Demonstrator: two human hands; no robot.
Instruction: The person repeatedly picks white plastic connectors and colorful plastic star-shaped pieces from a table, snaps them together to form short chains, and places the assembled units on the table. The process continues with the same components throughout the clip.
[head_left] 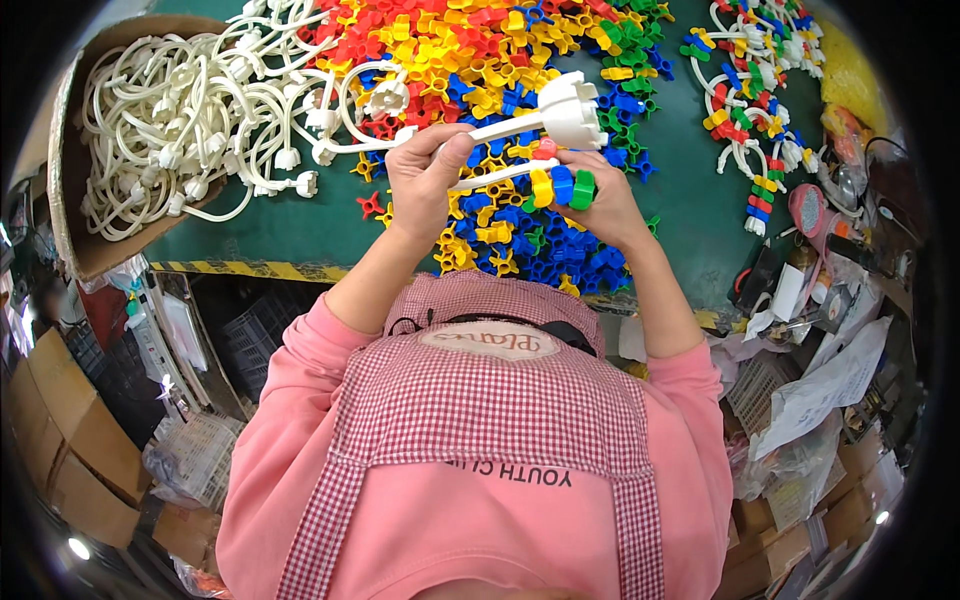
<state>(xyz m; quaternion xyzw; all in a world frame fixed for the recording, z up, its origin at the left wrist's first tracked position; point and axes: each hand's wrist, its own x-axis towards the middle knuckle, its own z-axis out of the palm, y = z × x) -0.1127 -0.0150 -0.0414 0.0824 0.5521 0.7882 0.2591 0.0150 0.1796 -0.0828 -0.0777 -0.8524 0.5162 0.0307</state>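
My left hand (pixel 422 185) is closed round a white bendy tube (pixel 505 127). The tube's flower-shaped white cup (pixel 572 112) sticks out to the right, above my right hand. Lower down, another white tube length (pixel 495 176) runs from the left hand to the right; whether both lengths belong to one tube I cannot tell. Around its right end sit small plastic pieces in red, yellow, blue (pixel 563 186) and green. My right hand (pixel 612 205) pinches these pieces from the right, its fingertips partly hidden behind them.
A cardboard box (pixel 66 170) on its side spills white tubes (pixel 150 120) onto the green table (pixel 690 230). Loose coloured plastic pieces (pixel 450 50) are heaped beyond my hands. At right lie tubes strung with coloured pieces (pixel 760 110), with a pink tool (pixel 812 212) near the edge.
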